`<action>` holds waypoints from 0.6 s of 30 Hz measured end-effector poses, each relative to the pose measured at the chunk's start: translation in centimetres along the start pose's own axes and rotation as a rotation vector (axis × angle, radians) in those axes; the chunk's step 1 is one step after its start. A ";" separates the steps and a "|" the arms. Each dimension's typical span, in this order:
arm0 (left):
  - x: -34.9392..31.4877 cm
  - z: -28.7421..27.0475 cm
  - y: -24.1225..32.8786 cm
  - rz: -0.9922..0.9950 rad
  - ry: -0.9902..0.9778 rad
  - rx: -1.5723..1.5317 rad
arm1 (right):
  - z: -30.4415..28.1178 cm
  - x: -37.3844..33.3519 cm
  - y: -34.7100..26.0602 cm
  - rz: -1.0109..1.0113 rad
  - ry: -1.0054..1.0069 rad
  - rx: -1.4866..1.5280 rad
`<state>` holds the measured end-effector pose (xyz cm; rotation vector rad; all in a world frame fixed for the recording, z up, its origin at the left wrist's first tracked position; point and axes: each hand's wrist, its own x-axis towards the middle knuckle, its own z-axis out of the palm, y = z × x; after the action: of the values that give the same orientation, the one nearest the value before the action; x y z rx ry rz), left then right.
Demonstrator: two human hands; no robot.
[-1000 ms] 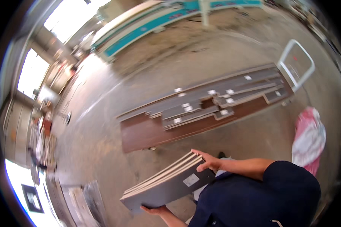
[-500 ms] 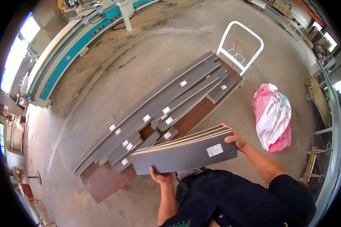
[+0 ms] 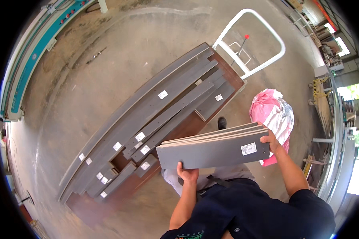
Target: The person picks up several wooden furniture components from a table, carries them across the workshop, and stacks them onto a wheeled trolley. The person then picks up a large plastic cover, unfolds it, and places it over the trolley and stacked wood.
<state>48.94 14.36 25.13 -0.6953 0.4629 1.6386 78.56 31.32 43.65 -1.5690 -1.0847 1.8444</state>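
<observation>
Between my two hands is a small stack of grey boards (image 3: 203, 153) with pale cut edges and a white label on the front face. My left hand (image 3: 187, 173) grips the lower edge near its left end, thumb on the front face. At the right end my right hand (image 3: 270, 139) is closed around the side, thumb in front and fingers mostly hidden behind. Beyond the stack, more grey boards (image 3: 163, 109) of differing lengths, several with white labels, lie on a brown cart deck (image 3: 187, 133).
The cart's white tube handle (image 3: 281, 38) rises at the far right end. A pink and white sack (image 3: 281, 115) lies on the floor beside my right arm. A long teal and white machine (image 3: 30, 63) stands at far left. Racks and panels (image 3: 323, 103) line the right side.
My view has shifted, and the cart and teal machine now appear farther left. Both hands still hold the stack, now farther right in view and closer to the sack. A shoe has come into sight.
</observation>
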 end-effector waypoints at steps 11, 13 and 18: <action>22.7 -1.1 -18.3 0.273 0.242 -0.092 | -18.8 34.3 1.4 0.176 -0.270 -0.070; 26.4 -1.1 -20.0 0.298 0.272 -0.052 | -21.1 39.3 2.5 0.169 -0.305 -0.105; 30.5 -1.9 -23.8 0.315 0.331 -0.043 | -24.4 46.6 4.0 0.240 -0.378 -0.033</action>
<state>69.97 40.09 5.22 -0.9697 0.8101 1.8366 92.19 71.79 12.59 -1.4558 -1.1262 2.3667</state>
